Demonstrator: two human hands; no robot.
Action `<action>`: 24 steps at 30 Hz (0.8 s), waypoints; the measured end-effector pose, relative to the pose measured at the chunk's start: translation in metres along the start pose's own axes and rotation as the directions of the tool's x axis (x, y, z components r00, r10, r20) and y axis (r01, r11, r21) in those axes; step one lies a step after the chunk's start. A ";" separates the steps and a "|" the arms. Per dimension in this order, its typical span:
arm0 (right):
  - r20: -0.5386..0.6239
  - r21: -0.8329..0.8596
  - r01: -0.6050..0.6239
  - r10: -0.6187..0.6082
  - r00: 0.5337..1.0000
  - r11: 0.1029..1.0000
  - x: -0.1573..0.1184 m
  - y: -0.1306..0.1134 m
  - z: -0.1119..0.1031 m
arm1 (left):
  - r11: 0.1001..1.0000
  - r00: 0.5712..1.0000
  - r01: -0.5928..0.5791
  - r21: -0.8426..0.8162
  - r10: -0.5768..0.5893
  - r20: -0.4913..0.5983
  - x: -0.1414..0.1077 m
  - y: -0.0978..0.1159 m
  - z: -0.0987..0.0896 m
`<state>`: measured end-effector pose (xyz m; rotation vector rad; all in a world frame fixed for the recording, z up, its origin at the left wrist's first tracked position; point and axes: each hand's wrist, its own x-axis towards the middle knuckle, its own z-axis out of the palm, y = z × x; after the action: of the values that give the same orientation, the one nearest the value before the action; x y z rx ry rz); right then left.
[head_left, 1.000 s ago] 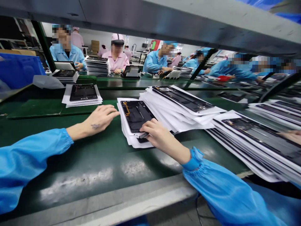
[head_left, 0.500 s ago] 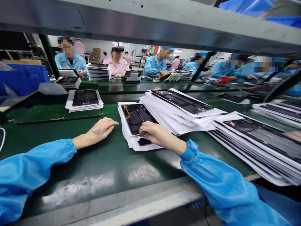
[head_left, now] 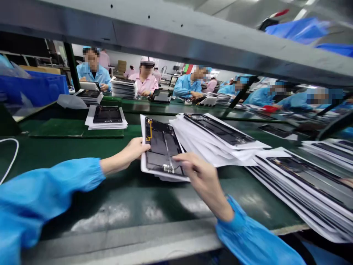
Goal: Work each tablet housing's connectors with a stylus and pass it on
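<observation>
At the centre of the frame, the left hand (head_left: 134, 149) pinches the dark panel (head_left: 157, 148) at its left edge, above the counter (head_left: 110, 213). The right hand (head_left: 203, 178) has curled fingers at the right side; their hold cannot be told. The step seems to be handling the panel; any next move calls for steady support.

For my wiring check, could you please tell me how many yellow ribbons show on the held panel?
1: a yellow ribbon on the panel, far-left corner; the right hand may hide others.
</observation>
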<state>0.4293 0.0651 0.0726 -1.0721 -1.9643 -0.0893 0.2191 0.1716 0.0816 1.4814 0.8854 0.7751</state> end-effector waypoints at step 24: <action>0.139 0.287 0.131 -0.177 0.974 0.949 -0.080 -0.158 0.134 | 0.535 0.905 -0.381 0.754 0.384 0.185 -0.244 -0.083 -0.097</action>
<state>0.2491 -0.0280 -0.0171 -0.7618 -2.1316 0.1900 0.0076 0.0094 0.0131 2.5341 0.9609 0.7308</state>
